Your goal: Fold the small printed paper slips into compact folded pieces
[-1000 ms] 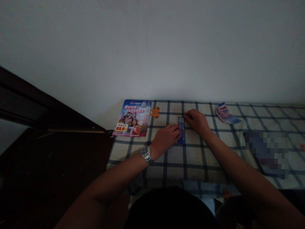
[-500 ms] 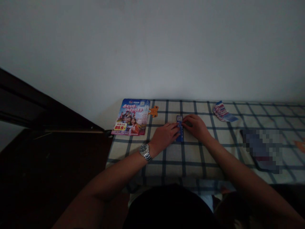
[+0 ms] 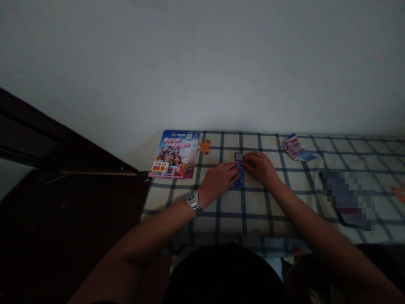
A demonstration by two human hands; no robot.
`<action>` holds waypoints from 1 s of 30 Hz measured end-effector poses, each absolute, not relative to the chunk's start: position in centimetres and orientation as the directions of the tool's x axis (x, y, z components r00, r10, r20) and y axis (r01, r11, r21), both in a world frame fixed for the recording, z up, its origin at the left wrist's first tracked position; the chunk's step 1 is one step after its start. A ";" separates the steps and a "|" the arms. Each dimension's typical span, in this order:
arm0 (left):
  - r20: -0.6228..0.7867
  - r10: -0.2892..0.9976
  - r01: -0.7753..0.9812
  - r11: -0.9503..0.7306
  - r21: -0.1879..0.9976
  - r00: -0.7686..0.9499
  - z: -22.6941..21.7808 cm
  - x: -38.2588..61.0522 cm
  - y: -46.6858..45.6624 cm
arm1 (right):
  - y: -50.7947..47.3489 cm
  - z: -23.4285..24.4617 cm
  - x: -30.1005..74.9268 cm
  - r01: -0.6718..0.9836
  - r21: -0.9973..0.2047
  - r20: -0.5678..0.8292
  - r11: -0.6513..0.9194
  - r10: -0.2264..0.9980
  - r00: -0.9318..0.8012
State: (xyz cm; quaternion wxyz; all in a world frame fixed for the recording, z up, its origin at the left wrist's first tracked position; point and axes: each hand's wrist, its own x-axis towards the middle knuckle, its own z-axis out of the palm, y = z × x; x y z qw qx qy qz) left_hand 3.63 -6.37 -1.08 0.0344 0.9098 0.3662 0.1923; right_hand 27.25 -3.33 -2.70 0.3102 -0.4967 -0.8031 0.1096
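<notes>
since the frame a second ago, the right hand [image 3: 260,168] has come a little lower, from beside the far corner of the blue strip [image 3: 241,174] to a point partway along its right edge; against the frame half a second ago, there is next to no change. the left hand [image 3: 218,180] has stayed where it was. what this means for the work is that both hands now sit level at the one piece, fingertips nearly facing each other across it.

the blue strip lies flat between the hands, its printed square code showing beyond the left fingertips. the left hand is laid palm down, fingers reaching out over the paper and not closed round anything; it seems to be steadying the piece. the right thumb and forefinger are brought close together at the edge, but i cannot tell whether paper is pinched between them.

beyond the left hand, on its outer side, lies the stack of leaflets [image 3: 174,155], with an orange bear [image 3: 205,147] just beside it. beyond the right hand, on its outer side, rests a pleated paper [image 3: 297,148]; nearer the right forearm is a dark flat object [image 3: 341,198], partly blurred out. the checked cloth [image 3: 229,219] lies under everything.
</notes>
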 end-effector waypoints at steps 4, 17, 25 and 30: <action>0.326 0.683 0.651 -0.727 0.218 0.653 -1.1 3.6 -6.4 | -4.4 -2.9 27.4 0.729 -0.468 0.405 0.500 0.854 -0.326; 0.323 0.692 0.659 -0.719 0.222 0.646 -0.9 3.7 -6.5 | -7.3 -2.4 27.7 0.711 -0.453 0.361 0.539 0.839 -0.406; 0.331 0.688 0.648 -0.723 0.239 0.645 -1.1 3.6 -6.5 | -8.6 -2.7 28.0 0.702 -0.438 0.324 0.561 0.827 -0.459; 0.323 0.694 0.656 -0.717 0.234 0.643 -1.0 3.6 -6.5 | -8.8 -2.5 28.1 0.690 -0.449 0.315 0.567 0.823 -0.472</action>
